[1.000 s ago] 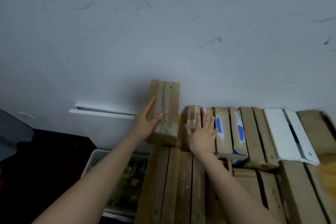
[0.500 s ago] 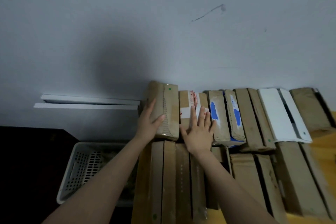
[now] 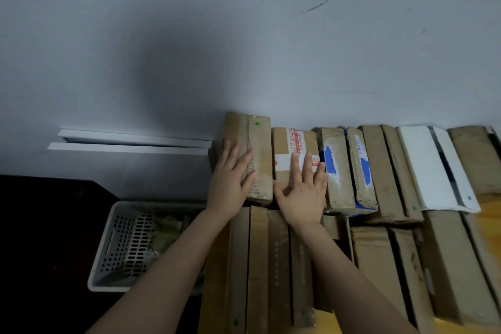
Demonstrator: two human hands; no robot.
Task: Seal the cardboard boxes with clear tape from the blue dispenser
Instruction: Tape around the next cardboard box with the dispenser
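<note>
Both grips flat, holding nothing: left hand (image 3: 231,184) on green-dotted box (image 3: 261,154), right hand (image 3: 305,196) on red-printed box (image 3: 287,144); long axes point toward the wall (image 3: 244,35).

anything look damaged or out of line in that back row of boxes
Two things. The box with blue patches, right of the right hand, looks battered: crumpled edges and its skin scuffed white. The green-dot box under the left hand sits out of line, its far end poking past its neighbours'.

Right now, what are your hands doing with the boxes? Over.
Left hand flat on the leftmost back-row box. Right hand flat on the red-printed box beside it. Blue dispenser not in view.
</note>
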